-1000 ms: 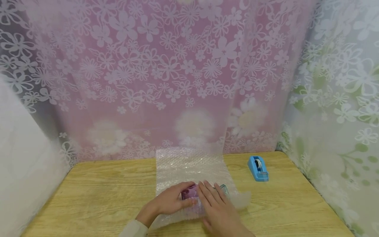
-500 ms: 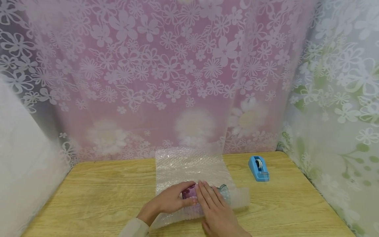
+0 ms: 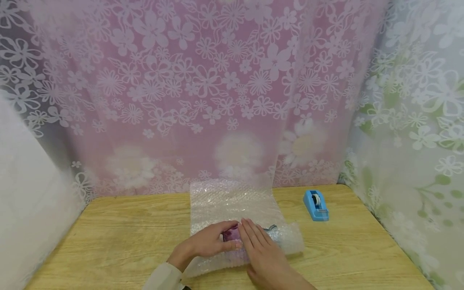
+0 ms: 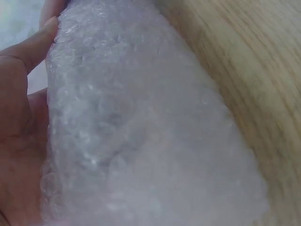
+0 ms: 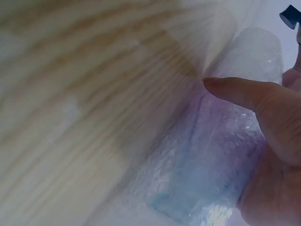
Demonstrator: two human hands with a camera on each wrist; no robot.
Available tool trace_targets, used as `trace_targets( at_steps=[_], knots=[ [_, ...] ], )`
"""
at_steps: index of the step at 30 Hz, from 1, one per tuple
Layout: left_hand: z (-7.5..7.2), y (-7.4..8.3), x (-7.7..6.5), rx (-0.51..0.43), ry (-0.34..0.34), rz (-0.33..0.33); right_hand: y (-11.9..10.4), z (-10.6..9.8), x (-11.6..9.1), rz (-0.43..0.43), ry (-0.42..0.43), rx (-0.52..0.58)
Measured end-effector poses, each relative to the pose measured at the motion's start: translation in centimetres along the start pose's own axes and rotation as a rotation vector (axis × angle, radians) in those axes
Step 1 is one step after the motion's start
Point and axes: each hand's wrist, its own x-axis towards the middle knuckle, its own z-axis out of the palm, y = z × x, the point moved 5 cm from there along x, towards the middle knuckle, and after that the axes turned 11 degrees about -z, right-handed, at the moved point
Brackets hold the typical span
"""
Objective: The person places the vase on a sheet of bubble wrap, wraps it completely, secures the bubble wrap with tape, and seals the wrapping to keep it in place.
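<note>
A tinted glass vase (image 3: 230, 233), purple at its left end and teal at its flared right rim, lies sideways on a sheet of bubble wrap (image 3: 232, 201). My left hand (image 3: 204, 242) holds the purple end, thumb on the near side and fingers beyond it. Straight and close together, the fingers of my right hand (image 3: 264, 253) press over the middle. The near part of the wrap covers the vase's front, and its purple and teal show through in the right wrist view. Bubble wrap (image 4: 136, 122) fills most of the left wrist view, with left fingers along its edge.
A blue tape dispenser (image 3: 316, 206) stands at the back right of the wooden table (image 3: 127, 233). The wrap's far end reaches the table's back edge, against a pink flowered curtain (image 3: 203, 100). Another flowered curtain (image 3: 417, 153) hangs at the right.
The wrap's right end has come up over the vase's teal end, leaving less of the rim bare. My right fingers have shifted slightly left; the left hand stays at the purple end.
</note>
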Motion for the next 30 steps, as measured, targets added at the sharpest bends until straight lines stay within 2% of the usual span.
trace_targets(
  at_steps=[8, 13, 17, 20, 25, 30],
  knots=[
    [-0.1, -0.1, 0.7, -0.041, -0.047, 0.006, 0.5, 0.8, 0.9, 0.0, 0.029, -0.142],
    [-0.1, -0.3, 1.0, -0.099, -0.097, -0.001, 0.8, 1.1, 1.2, 0.014, 0.043, -0.14],
    [-0.2, -0.6, 1.1, -0.125, -0.119, 0.02, 0.9, 1.3, 1.3, 0.036, 0.018, -0.116],
    [-0.2, -0.9, 1.2, -0.123, -0.121, 0.031, 1.0, 1.4, 1.4, 0.051, 0.006, -0.103],
    [-0.4, -1.3, 1.3, -0.097, -0.113, 0.05, 0.9, 1.3, 1.7, 0.053, 0.045, -0.115],
    [-0.4, -1.5, 1.4, -0.092, -0.105, 0.054, 1.0, 1.1, 1.9, 0.032, 0.074, -0.179]
  ],
)
